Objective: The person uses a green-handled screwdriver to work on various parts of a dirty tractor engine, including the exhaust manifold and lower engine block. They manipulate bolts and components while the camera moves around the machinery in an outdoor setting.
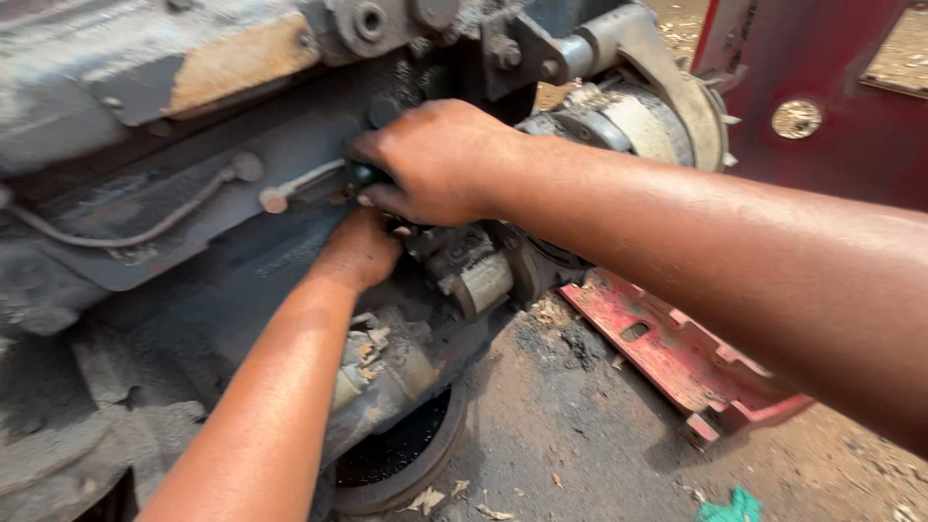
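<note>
Head camera is showing us at a dirty grey engine [193, 193]. We are closing our right hand [435, 159] around a small dark handle [362, 176], perhaps of a tool, which is touching the side of the engine just beside a short metal rod [300, 184]. The fingers are wrapped fully around it, so we are seeing only its tip. Our left hand [356, 253] is reaching under the right one, against the engine; we cannot tell if it is holding something, because the fingers are hidden.

We are judging that the handle could slip, since everything is looking oily, and then the knuckles could hit the bolts or the toothed wheel [667, 116] near our right forearm. The thin pipe [145, 232] on the engine could also bend if the tool is jumping off.

Below the engine a round dark pan [406, 464] is standing on the ground [580, 435], and black liquid, probably old oil, is lying in it. A red metal part [677, 353] is lying near.
</note>
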